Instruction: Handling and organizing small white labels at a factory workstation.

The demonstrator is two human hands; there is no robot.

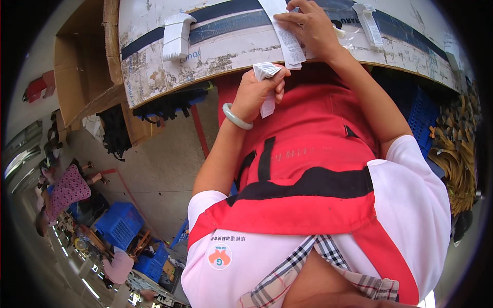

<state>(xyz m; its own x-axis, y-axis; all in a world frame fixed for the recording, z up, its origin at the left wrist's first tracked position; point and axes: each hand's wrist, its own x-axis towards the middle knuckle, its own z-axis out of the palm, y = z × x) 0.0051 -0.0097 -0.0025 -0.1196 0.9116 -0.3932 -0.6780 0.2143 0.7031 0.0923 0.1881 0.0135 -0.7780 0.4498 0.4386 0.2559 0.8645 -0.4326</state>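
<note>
My left hand (259,92), with a pale bangle on its wrist, is closed around a fanned stack of white paper labels (265,71) just off the near table edge. The lower end of the stack hangs below the fingers. My right hand (313,31) lies over long white printed labels (288,45) on the tabletop, its fingers stretched out and apart on them. The lower ends of these labels overlap the table edge. To the left, a banded-looking stack of white labels (176,37) rests on the table. Another white stack (368,24) lies right of my right hand.
The worn cardboard-covered table (231,56) spans the top. An open cardboard box (82,66) stands at its left, with black straps (113,131) hanging near it. Blue crates (119,224) and people are at lower left. A blue basket (423,120) and tan strips (454,164) are at right.
</note>
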